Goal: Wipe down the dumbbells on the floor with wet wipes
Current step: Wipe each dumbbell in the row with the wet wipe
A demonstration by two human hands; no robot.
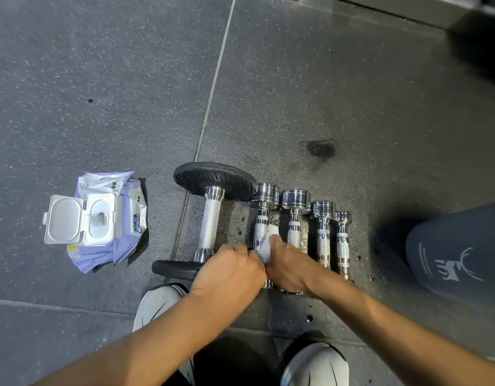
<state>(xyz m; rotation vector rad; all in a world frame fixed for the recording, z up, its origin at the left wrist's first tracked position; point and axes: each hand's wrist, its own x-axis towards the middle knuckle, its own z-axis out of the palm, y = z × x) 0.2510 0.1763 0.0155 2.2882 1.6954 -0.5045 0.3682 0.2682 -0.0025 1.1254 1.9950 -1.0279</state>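
Several dumbbells lie side by side on the dark rubber floor. At the left is a big one with black plates (pixel 210 227); to its right are chrome ones, shrinking in size, the first (pixel 261 215), the second (pixel 295 218) and smaller ones (pixel 342 238). A white wet wipe (pixel 266 246) sits on the near part of the first chrome dumbbell's handle. My left hand (pixel 229 270) and my right hand (pixel 289 263) meet there, both with curled fingers pinching the wipe. The near heads of the first two chrome dumbbells are hidden under my hands.
A purple pack of wet wipes (pixel 101 221) lies on the floor at the left with its white lid flipped open. My two grey shoes (pixel 157 305) (pixel 316 366) stand near the bottom. A dark clothed knee (pixel 460 246) is at the right. A wall base runs along the top right.
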